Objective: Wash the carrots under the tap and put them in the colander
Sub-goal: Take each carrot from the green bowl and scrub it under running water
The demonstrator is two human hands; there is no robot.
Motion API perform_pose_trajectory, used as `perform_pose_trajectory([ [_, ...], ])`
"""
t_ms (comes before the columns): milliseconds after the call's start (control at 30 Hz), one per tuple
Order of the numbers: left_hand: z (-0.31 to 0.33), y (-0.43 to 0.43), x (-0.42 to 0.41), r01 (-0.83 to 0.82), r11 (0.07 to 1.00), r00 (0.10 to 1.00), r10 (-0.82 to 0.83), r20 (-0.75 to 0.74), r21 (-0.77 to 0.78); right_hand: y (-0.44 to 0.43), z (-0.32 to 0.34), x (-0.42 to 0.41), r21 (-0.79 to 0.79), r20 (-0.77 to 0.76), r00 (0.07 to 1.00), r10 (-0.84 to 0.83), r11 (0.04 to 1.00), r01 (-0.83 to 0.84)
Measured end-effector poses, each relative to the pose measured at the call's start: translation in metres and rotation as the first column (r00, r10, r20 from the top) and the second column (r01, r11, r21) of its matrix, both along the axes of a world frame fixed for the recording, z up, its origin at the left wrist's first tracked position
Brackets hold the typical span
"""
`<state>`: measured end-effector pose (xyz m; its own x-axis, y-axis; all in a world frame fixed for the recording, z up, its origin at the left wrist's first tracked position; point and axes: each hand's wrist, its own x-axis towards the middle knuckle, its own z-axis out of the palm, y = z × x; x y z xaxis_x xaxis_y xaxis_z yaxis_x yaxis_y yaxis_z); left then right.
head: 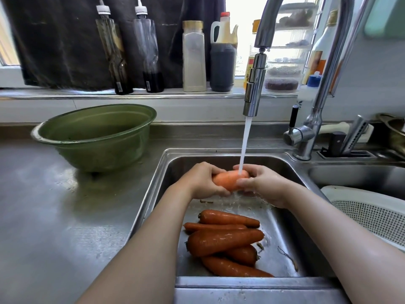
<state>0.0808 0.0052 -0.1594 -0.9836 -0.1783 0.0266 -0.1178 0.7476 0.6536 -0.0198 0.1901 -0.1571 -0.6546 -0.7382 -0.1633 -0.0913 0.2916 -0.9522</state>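
Orange carrot [228, 179] under tap stream, left hand [202, 183] and right hand [262, 185] gripping its ends

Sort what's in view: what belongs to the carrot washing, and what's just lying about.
Job: carrot held by left hand and right hand under the running tap; carrot pile in the sink; white colander.
Lying about: green basin, squeeze bottles, dark sauce jug.
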Motion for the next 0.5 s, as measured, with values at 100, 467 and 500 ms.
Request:
perform_pose_trajectory([
  [100, 0.001, 0.0, 0.0, -0.001, 1.0, 1.0, 0.002, -0.017, 0.03, -0.005, -0.004, 0.001, -0.04, -0.024, 0.994, -0.109, 0.993, 0.108],
  [467, 0.001, 0.003, 0.0, -0.002, 1.0, 1.0, 0.002, -0.001, -0.004, -0.011, -0.006, -0.002, 0.03, -0.083, 0.99, -0.116, 0.992, 0.119],
  [500, 0.001, 0.002, 0.001, -0.005, 1.0, 1.0, 0.005, 0.006, -0.004, -0.007, -0.006, -0.002, 0.034, -0.059, 0.996, -0.063, 0.997, 0.066],
])
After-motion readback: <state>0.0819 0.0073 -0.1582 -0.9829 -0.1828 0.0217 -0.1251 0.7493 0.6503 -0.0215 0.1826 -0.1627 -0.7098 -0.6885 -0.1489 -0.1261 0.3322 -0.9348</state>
